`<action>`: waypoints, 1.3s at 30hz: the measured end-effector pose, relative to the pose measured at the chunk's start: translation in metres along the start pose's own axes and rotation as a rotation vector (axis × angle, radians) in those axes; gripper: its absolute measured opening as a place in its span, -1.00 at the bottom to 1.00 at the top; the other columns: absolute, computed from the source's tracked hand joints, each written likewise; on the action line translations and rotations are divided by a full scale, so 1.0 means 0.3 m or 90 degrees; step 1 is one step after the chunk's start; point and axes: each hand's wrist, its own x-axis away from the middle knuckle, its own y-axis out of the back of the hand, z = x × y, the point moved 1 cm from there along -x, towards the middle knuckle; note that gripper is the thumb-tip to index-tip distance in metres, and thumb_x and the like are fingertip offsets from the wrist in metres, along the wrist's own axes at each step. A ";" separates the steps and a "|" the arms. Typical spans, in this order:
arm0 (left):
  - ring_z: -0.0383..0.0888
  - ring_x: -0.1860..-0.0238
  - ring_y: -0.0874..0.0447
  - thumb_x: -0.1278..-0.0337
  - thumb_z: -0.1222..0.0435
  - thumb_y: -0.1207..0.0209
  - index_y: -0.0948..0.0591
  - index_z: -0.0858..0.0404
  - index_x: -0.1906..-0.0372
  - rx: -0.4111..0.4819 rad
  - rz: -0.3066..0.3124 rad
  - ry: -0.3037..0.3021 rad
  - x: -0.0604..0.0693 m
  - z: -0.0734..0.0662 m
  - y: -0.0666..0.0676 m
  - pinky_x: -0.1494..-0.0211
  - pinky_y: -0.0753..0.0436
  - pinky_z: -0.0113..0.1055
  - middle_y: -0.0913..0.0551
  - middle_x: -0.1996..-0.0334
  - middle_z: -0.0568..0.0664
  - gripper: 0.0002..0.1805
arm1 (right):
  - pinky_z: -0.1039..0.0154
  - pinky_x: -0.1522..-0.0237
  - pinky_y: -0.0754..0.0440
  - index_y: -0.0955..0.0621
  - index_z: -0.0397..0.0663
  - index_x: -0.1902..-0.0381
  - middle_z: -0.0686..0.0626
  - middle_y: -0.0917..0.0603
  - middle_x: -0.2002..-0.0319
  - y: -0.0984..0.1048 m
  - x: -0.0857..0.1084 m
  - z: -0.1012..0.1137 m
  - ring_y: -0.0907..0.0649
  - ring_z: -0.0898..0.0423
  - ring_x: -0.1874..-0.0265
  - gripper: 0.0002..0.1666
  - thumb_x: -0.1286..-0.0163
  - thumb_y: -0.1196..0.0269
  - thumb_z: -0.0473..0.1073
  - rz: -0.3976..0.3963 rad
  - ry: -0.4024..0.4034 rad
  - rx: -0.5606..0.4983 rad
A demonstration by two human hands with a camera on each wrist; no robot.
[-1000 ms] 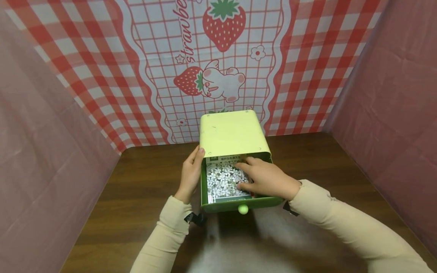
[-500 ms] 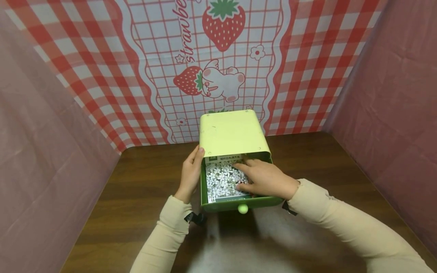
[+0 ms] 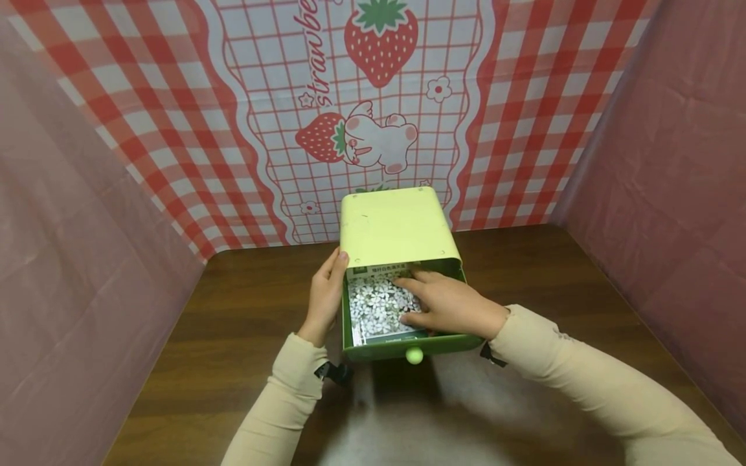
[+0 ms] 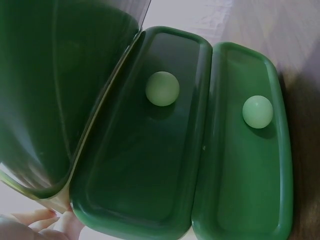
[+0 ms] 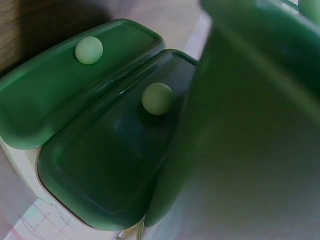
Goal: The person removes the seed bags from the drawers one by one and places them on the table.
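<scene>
A pale yellow-green drawer cabinet [image 3: 399,226] stands on the table with its top drawer [image 3: 373,353] pulled out. Inside the drawer lies a flat packet [image 3: 379,304] printed with white flowers; its far end bears printed text. My left hand [image 3: 323,301] rests along the cabinet's left side, thumb at the top's front corner. Its fingers [image 4: 45,227] touch the cabinet's side in the left wrist view. My right hand [image 3: 454,304] reaches into the drawer from the right, thumb and fairly straight fingers spread on the packet. Some of its fingertips are hidden.
Two closed green drawers, a middle one [image 4: 145,165] and a bottom one [image 4: 245,170], sit below the pulled-out one, each with a round knob. A round knob [image 3: 414,355] projects from the open drawer. A strawberry-print checked cloth [image 3: 379,84] hangs behind, pink cloth [image 3: 629,162] at the sides.
The packet has slid slightly left within the drawer, and my right hand has shifted a little left with it. My left hand stays at the cabinet's side.
</scene>
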 end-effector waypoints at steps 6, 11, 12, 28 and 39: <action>-0.02 -0.50 -0.18 -0.44 -0.05 0.01 -0.31 0.21 -0.45 -0.008 -0.002 0.003 0.002 -0.002 0.001 -0.58 -0.18 -0.12 -0.32 -0.46 0.06 -0.35 | 0.19 0.14 -0.66 -0.41 0.00 -0.40 -0.13 -0.57 -0.08 0.001 0.004 0.000 -0.50 0.35 0.55 -0.22 -0.31 -0.32 0.14 -0.012 -0.008 -0.052; -0.01 -0.51 -0.18 -0.43 -0.07 0.01 -0.30 0.20 -0.46 -0.011 0.000 0.004 0.001 -0.001 0.001 -0.58 -0.17 -0.11 -0.31 -0.46 0.06 -0.34 | 0.30 0.23 -0.62 -0.36 0.04 -0.43 -0.11 -0.52 -0.06 0.009 0.014 0.005 -0.52 0.36 0.70 -0.24 -0.35 -0.29 0.09 -0.003 -0.025 -0.161; -0.01 -0.51 -0.18 -0.43 -0.07 0.01 -0.30 0.20 -0.46 -0.011 0.000 0.004 0.002 -0.001 0.002 -0.58 -0.17 -0.11 -0.31 -0.46 0.06 -0.34 | 0.30 0.22 -0.62 -0.36 0.04 -0.44 -0.11 -0.51 -0.08 0.011 0.016 0.007 -0.53 0.35 0.70 -0.25 -0.36 -0.29 0.08 -0.003 -0.030 -0.175; -0.01 -0.50 -0.19 -0.43 -0.07 0.02 -0.31 0.18 -0.46 -0.023 -0.003 0.008 0.007 -0.003 0.001 -0.58 -0.18 -0.08 -0.32 -0.46 0.04 -0.35 | 0.08 -0.01 -0.68 -0.31 -0.24 -0.44 -0.26 -0.51 -0.29 0.008 0.017 -0.027 -0.63 -0.11 -0.15 -0.33 -0.46 -0.17 -0.11 -0.062 -0.149 -0.461; -0.01 -0.50 -0.18 -0.43 -0.08 0.02 -0.31 0.17 -0.46 -0.018 0.001 -0.002 0.009 -0.006 0.001 -0.57 -0.19 -0.08 -0.31 -0.46 0.04 -0.35 | -0.10 -0.21 -0.58 -0.36 -0.37 -0.36 -0.38 -0.46 -0.29 0.020 0.007 -0.044 -0.63 -0.15 -0.10 -0.41 -0.48 -0.13 -0.17 -0.035 -0.197 -0.553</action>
